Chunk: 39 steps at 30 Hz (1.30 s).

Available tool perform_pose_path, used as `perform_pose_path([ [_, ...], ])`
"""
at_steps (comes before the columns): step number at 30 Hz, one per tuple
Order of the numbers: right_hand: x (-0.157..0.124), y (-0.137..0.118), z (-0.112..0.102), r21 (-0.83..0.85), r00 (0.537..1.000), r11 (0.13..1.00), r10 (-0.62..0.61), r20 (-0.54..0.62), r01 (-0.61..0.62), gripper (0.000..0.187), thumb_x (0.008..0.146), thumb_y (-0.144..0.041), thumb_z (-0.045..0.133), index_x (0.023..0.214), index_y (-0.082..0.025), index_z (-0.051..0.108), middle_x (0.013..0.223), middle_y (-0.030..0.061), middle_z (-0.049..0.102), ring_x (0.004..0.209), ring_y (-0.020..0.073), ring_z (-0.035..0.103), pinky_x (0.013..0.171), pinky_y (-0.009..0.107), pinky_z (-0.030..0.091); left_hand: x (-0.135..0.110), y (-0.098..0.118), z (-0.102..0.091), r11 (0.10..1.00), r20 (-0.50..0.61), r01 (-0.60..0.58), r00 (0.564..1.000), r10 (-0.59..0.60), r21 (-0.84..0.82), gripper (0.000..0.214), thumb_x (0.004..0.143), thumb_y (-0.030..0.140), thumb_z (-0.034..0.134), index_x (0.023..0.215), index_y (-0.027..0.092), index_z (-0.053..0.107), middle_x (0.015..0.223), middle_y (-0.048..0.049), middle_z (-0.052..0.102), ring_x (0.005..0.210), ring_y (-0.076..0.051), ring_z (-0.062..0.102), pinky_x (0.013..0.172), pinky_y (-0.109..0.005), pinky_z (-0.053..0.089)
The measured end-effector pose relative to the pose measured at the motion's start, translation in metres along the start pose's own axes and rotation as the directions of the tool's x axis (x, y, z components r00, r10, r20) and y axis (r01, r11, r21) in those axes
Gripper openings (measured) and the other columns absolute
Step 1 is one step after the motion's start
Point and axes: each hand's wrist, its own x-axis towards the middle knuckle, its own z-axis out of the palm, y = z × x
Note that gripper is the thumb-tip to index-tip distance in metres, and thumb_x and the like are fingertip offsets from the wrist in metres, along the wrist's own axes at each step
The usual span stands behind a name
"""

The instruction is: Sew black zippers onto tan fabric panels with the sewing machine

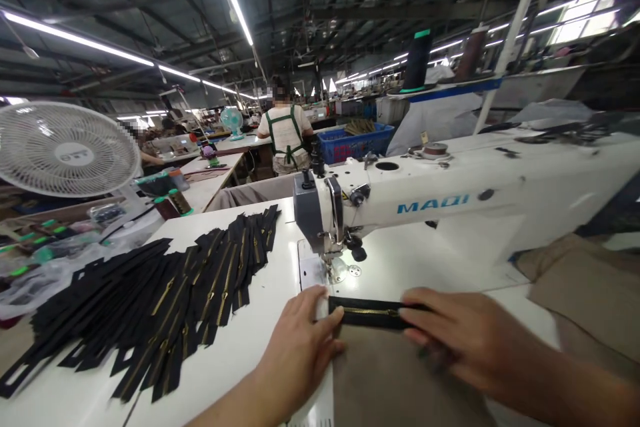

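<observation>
A black zipper (pixel 367 312) with brass teeth lies crosswise along the far edge of a brown fabric piece (pixel 385 367), just in front of the sewing machine's needle area (pixel 330 270). My left hand (pixel 305 340) pinches the zipper's left end between thumb and fingers. At its right end, my right hand (pixel 460 333) grips the zipper near the slider, with the fingers closed over the tape. Something dark shows under the right fingers, too blurred to name. Part of the fabric is hidden beneath both hands.
Many black zippers (pixel 215 280) lie fanned across the table's left side. The white sewing machine (pixel 450 193) spans the right. More brown fabric (pixel 590 293) is heaped at far right. A white fan (pixel 70 150) and thread spools (pixel 175 203) stand left. A person (pixel 287 130) works beyond.
</observation>
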Motion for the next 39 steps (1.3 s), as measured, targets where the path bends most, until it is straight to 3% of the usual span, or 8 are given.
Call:
perform_pose_path([
  [4, 0.035, -0.026, 0.036, -0.132, 0.98, 0.979, -0.135, 0.145, 0.154, 0.019, 0.08, -0.006, 0.05, 0.094, -0.012, 0.062, 0.082, 0.0083, 0.062, 0.057, 0.0182, 0.057, 0.046, 0.028, 0.039, 0.01, -0.003, 0.001, 0.999, -0.011, -0.017, 1.0, 0.016, -0.052, 0.03, 0.081, 0.01, 0.061, 0.108, 0.022, 0.063, 0.111, -0.0073, 0.062, 0.103, -0.025, 0.057, 0.088, -0.043, 0.047],
  [8, 0.049, -0.031, 0.044, -0.206, 0.971, 0.963, -0.135, 0.196, 0.175, 0.02, 0.072, 0.001, 0.05, 0.082, -0.013, 0.061, 0.072, 0.0056, 0.06, 0.052, 0.0179, 0.053, 0.045, 0.028, 0.029, 0.021, -0.012, -0.004, 0.992, 0.021, -0.017, 1.0, 0.02, -0.128, 0.024, 0.079, 0.008, 0.063, 0.098, 0.021, 0.066, 0.093, -0.0035, 0.066, 0.09, -0.022, 0.059, 0.082, -0.038, 0.045],
  [13, 0.075, -0.004, 0.025, 0.189, 0.902, 0.965, 0.085, 0.423, -0.18, 0.014, 0.067, -0.006, 0.054, 0.069, -0.014, 0.064, 0.071, 0.0038, 0.063, 0.062, 0.0151, 0.054, 0.056, 0.025, 0.031, 0.034, -0.018, -0.007, 0.96, 0.091, 0.134, 0.989, -0.115, -0.246, 0.033, 0.065, 0.031, 0.082, 0.093, 0.021, 0.068, 0.095, -0.0047, 0.067, 0.092, -0.025, 0.059, 0.08, -0.037, 0.043],
  [17, 0.097, 0.021, 0.019, 0.345, 0.837, 0.881, 0.096, 0.538, -0.323, 0.018, 0.066, -0.011, 0.053, 0.071, -0.014, 0.07, 0.061, 0.0, 0.061, 0.057, 0.012, 0.049, 0.054, 0.022, 0.031, 0.048, -0.021, 0.001, 0.89, 0.122, 0.321, 0.947, -0.297, -0.324, 0.014, 0.07, 0.02, 0.073, 0.083, 0.019, 0.068, 0.083, -0.0015, 0.067, 0.081, -0.02, 0.06, 0.072, -0.029, 0.042],
  [21, 0.102, 0.03, 0.021, 0.375, 0.825, 0.852, 0.109, 0.554, -0.365, 0.028, 0.068, -0.014, 0.051, 0.085, -0.015, 0.073, 0.063, -0.0009, 0.063, 0.056, 0.0112, 0.048, 0.051, 0.021, 0.03, 0.058, -0.026, 0.008, 0.866, 0.145, 0.38, 0.925, -0.352, -0.324, 0.005, 0.075, 0.021, 0.067, 0.077, 0.017, 0.066, 0.068, 0.0013, 0.061, 0.065, -0.015, 0.055, 0.057, -0.023, 0.037],
  [25, 0.1, 0.026, 0.024, 0.359, 0.829, 0.85, 0.147, 0.54, -0.385, 0.016, 0.072, -0.022, 0.057, 0.077, -0.015, 0.071, 0.059, -0.0014, 0.057, 0.056, 0.0113, 0.046, 0.051, 0.022, 0.026, 0.061, -0.029, 0.01, 0.863, 0.17, 0.38, 0.925, -0.341, -0.333, 0.006, 0.076, 0.02, 0.065, 0.071, 0.016, 0.063, 0.062, 0.0033, 0.055, 0.061, -0.013, 0.051, 0.054, -0.022, 0.032],
  [33, 0.096, 0.013, 0.029, 0.23, 0.816, 0.864, 0.291, 0.499, -0.448, 0.009, 0.069, -0.025, 0.067, 0.068, -0.016, 0.065, 0.065, 0.0011, 0.062, 0.063, 0.0149, 0.053, 0.055, 0.023, 0.028, 0.061, -0.031, 0.011, 0.89, 0.182, 0.309, 0.948, -0.261, -0.336, 0.005, 0.076, 0.015, 0.061, 0.076, 0.016, 0.065, 0.07, -0.0001, 0.062, 0.068, -0.016, 0.056, 0.06, -0.023, 0.038],
  [39, 0.095, 0.006, 0.032, 0.14, 0.835, 0.894, 0.33, 0.441, -0.427, 0.012, 0.073, -0.027, 0.065, 0.066, -0.018, 0.066, 0.071, 0.0029, 0.065, 0.069, 0.0177, 0.057, 0.057, 0.024, 0.029, 0.064, -0.03, 0.013, 0.934, 0.106, 0.194, 0.98, -0.169, -0.301, 0.011, 0.073, 0.008, 0.058, 0.072, 0.016, 0.065, 0.079, -0.0031, 0.066, 0.078, -0.019, 0.059, 0.072, -0.026, 0.041],
])
